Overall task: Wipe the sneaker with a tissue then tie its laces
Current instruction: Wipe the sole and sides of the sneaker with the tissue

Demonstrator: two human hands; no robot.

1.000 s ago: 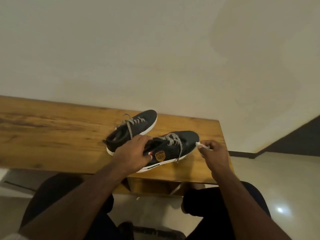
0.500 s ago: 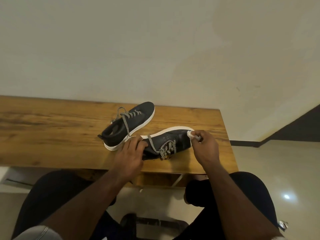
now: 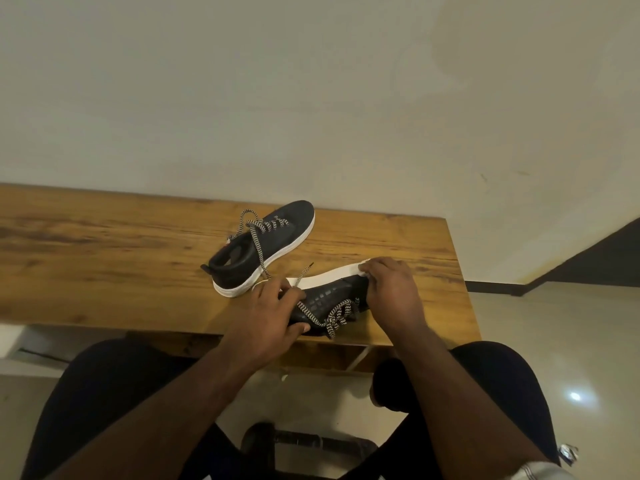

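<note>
A black sneaker (image 3: 329, 296) with a white sole lies tipped on its side near the table's front edge, its black-and-white laces (image 3: 334, 315) hanging loose toward me. My left hand (image 3: 273, 313) grips its heel end. My right hand (image 3: 391, 289) presses a small white tissue (image 3: 364, 270) against the toe by the sole's edge; most of the tissue is hidden under my fingers. A second black sneaker (image 3: 266, 245) stands upright just behind, laces untied.
The wooden table (image 3: 104, 258) runs left from the shoes and ends at its right edge (image 3: 457, 271) close to my right hand. A plain wall rises behind it. My knees sit below the front edge, above a tiled floor.
The near sneaker went from upright to tipped on its side, sole facing away. My right hand with the tissue moved onto the toe. The view shifted a little.
</note>
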